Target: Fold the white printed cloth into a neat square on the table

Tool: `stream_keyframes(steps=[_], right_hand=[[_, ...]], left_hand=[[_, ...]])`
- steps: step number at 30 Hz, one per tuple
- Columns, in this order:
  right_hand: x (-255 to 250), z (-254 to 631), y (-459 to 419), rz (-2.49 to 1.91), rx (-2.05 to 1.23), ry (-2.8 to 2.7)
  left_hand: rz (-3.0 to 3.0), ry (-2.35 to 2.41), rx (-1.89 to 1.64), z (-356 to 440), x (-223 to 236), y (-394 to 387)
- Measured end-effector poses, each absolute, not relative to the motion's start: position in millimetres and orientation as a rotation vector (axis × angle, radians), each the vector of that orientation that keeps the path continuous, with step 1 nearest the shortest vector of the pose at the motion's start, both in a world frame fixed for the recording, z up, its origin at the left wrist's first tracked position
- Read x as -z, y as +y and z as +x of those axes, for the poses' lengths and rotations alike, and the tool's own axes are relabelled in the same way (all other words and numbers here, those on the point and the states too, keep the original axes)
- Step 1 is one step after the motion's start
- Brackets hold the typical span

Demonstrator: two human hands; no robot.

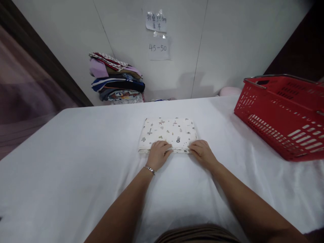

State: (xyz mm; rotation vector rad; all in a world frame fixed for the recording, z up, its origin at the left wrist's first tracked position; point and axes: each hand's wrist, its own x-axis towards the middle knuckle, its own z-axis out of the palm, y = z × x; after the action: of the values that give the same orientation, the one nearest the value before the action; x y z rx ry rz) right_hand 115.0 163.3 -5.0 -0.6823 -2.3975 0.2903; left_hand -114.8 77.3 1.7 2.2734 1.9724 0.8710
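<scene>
Cloth (167,131), one, patterned, folded flat on the white-covered table (76,152): judged light, soft, hardly fragile, apt to slip open, best taken by its near edge, which my left hand (158,153) and right hand (203,154) pinch between thumb and fingers.

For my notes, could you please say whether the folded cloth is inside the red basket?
No, the folded cloth lies on the white table, apart from the red basket.

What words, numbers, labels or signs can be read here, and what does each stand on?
"45-50": lower paper on the wall.
"折叠…布": upper paper; its other characters are too blurred to be sure.
No lettering is readable on the folded cloth or red basket.
</scene>
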Motion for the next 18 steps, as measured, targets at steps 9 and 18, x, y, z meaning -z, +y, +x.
stream_keyframes(steps=[9, 18], right_hand=[[3.7, 112.9, 162.9, -0.709, -0.21, -2.308], [3.4, 112.5, 161.4, -0.706, -0.237, -2.432]], left_hand=[[2.169, 2.035, -0.9, -110.4, -3.3, 80.5], [2.187, 2.081, -0.871, -106.3, -3.2, 80.4]])
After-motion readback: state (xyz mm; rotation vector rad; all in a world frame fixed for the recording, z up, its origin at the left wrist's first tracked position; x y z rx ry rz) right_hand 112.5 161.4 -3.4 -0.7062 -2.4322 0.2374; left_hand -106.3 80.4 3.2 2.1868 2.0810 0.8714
